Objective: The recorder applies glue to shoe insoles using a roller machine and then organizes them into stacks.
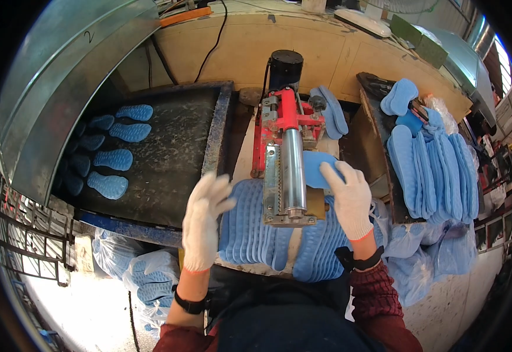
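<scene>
My right hand [351,198], in a white knit glove, has its thumb and fingers closed on the edge of a blue shoe insole [317,169]. That insole lies against the right side of a steel roller [294,170] on a red machine with a black motor. My left hand [204,223], gloved the same way, hovers left of the roller with nothing in it, its fingers outstretched and slightly blurred. Below the roller, one row of blue insoles [250,226] stands on edge nearest my left hand. Another row [320,246] stands below my right hand.
Several insoles [124,159] lie on a dark conveyor belt [174,170] at the left, partly under a metal hood [80,58]. At the right, a tray holds many stacked insoles [431,176]. Two more insoles [332,111] lie behind the machine. Plastic bags [156,276] of insoles sit below.
</scene>
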A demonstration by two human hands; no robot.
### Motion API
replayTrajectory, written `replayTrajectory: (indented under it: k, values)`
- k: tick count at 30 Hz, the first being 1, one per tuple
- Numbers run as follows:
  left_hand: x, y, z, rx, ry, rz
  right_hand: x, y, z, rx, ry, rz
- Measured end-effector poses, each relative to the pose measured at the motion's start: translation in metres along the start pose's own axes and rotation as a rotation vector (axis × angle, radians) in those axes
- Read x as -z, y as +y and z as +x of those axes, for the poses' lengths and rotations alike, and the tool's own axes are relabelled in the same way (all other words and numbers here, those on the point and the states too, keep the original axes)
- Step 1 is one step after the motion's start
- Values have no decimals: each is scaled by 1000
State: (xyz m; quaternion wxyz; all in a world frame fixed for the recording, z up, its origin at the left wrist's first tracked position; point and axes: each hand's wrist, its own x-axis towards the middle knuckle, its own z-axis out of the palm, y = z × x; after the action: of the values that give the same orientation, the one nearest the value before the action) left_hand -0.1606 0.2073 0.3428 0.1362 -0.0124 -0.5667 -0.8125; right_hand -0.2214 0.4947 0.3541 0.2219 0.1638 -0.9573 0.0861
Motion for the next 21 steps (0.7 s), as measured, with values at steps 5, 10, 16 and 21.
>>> replayTrajectory:
  k: [5, 10, 16, 21]
  values:
    - [-71, -5, 59, -362, -477, -3, 4, -13, -9, 100, 220, 502]
    - [-52, -55, 78, -437, -385, 240, -19, -10, -63, -707, 167, 1285]
    - [3, -66, 52, -103, -271, 389, -110, -54, -98, -228, -425, 470]
    - [8, -66, 21, 168, -319, 299, -143, -48, -110, -378, -243, 888]
